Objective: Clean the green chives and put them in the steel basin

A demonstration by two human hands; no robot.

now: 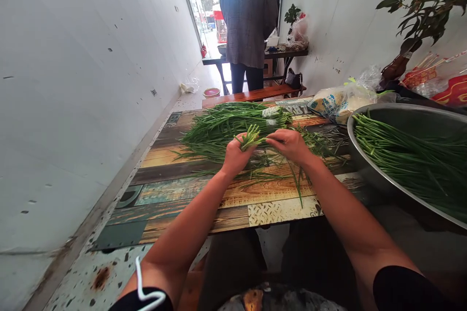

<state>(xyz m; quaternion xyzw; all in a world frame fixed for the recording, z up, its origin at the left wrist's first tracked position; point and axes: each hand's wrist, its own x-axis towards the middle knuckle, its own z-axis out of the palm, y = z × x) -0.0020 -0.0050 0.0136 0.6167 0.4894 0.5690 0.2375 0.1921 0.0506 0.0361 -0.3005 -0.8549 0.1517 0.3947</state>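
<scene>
Above the tabletop (164,197), we see green stalks (251,137) gripped in the left hand (235,153), fingers closed: probably light, pliant, easily bruised, best held near the paler ends. Beside these, the right hand (291,146) gathers its fingers; whether around a stalk, we cannot tell. Rightward, a metal basin (412,119) is cut off.

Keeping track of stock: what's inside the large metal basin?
The metal basin holds long green stalks, apparently garlic chives, lighter ends at the left. They hide the bottom and anything beneath; the picture's edge cuts off the basin's right side.
</scene>
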